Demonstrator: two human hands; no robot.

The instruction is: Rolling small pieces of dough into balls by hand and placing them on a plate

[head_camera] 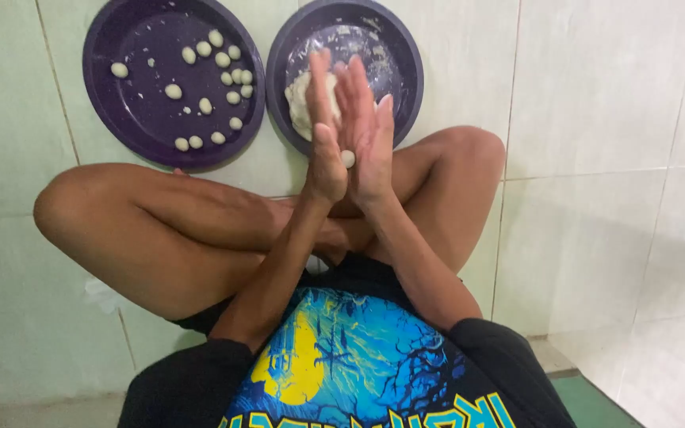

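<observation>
Pressing my left hand (325,150) and right hand (368,135) flat together, palms facing and fingers straight, I trap a small pale dough ball (348,158) between them for shaping. Just beyond, on the tiled floor (596,119), the dark purple round plate with the dough lump (398,47) sits within reach; finished balls rest on the second purple plate (132,103) beside it.

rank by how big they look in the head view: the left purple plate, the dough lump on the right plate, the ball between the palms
1. left purple plate, plainly largest.
2. dough lump, partly hidden behind the left hand, so its full size is unclear.
3. dough ball, smallest, pressed between the left hand and the right hand, though nearer the camera.
</observation>
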